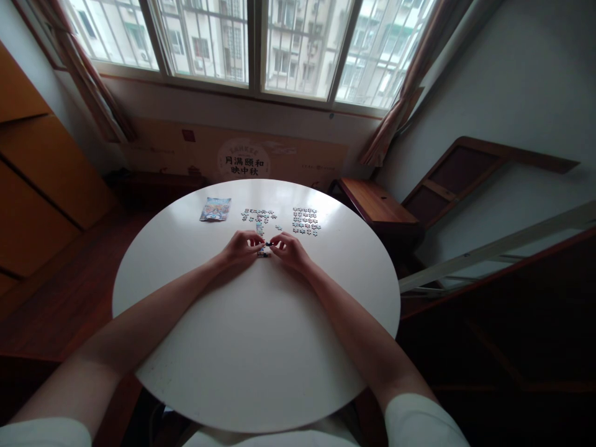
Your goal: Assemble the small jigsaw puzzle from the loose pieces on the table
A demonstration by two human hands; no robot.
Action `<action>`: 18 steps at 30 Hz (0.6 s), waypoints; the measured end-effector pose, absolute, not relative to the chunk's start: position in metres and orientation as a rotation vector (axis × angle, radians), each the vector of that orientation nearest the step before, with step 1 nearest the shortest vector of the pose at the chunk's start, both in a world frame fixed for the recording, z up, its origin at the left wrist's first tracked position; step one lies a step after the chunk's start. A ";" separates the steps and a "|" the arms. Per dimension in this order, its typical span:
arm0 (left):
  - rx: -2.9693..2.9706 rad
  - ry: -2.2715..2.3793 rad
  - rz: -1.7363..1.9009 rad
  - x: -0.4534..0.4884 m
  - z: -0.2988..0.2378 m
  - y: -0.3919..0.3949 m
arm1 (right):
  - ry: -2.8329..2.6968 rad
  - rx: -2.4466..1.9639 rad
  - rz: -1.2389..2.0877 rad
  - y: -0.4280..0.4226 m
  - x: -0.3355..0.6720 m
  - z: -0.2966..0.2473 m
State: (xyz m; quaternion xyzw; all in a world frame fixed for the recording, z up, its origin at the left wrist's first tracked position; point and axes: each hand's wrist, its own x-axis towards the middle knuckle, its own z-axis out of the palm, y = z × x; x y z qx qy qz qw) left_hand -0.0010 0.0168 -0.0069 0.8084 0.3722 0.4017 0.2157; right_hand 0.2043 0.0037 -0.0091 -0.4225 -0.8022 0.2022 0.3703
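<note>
over glossy round table [251, 347], left hand [242, 246] and right hand [290, 249] in pinching grip on small dark piece [269, 244]

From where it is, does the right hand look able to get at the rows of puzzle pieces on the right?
Probably yes: the rows of puzzle pieces lie just beyond the right hand on the table, nothing standing between. It seems to hold a small dark piece, though.

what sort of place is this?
Likely a room in a home: curtains flank a barred window facing a building, and there's a round table.
</note>
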 end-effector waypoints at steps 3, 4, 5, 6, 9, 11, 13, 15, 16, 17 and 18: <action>2.241 1.005 1.114 -0.001 -0.008 0.017 | -2.054 -1.065 0.521 0.005 0.205 -0.008; 2.246 1.007 1.112 -0.001 -0.007 0.017 | -2.059 -1.062 0.522 0.006 0.207 -0.006; 2.254 1.015 1.114 -0.001 -0.007 0.017 | -2.067 -1.060 0.521 0.006 0.208 -0.003; 2.266 1.030 1.120 -0.001 -0.006 0.016 | -2.078 -1.061 0.517 0.007 0.211 0.001; 2.312 1.097 1.144 -0.001 -0.003 0.015 | -2.137 -1.064 0.538 0.006 0.219 0.014; 2.329 1.148 1.140 -0.002 -0.003 0.014 | -2.187 -1.072 0.655 0.005 0.224 0.021; 2.323 1.202 1.111 -0.002 -0.004 0.014 | -2.202 -1.106 0.775 0.004 0.227 0.024; 2.311 1.229 1.068 -0.002 -0.005 0.013 | -2.200 -1.139 0.852 0.005 0.230 0.023; 2.308 1.227 1.045 -0.003 -0.006 0.013 | -2.201 -1.147 0.876 0.006 0.231 0.022; 2.309 1.216 1.023 -0.003 -0.006 0.013 | -2.205 -1.147 0.893 0.006 0.232 0.021; 2.313 1.200 1.003 -0.003 -0.006 0.013 | -2.211 -1.144 0.906 0.007 0.232 0.019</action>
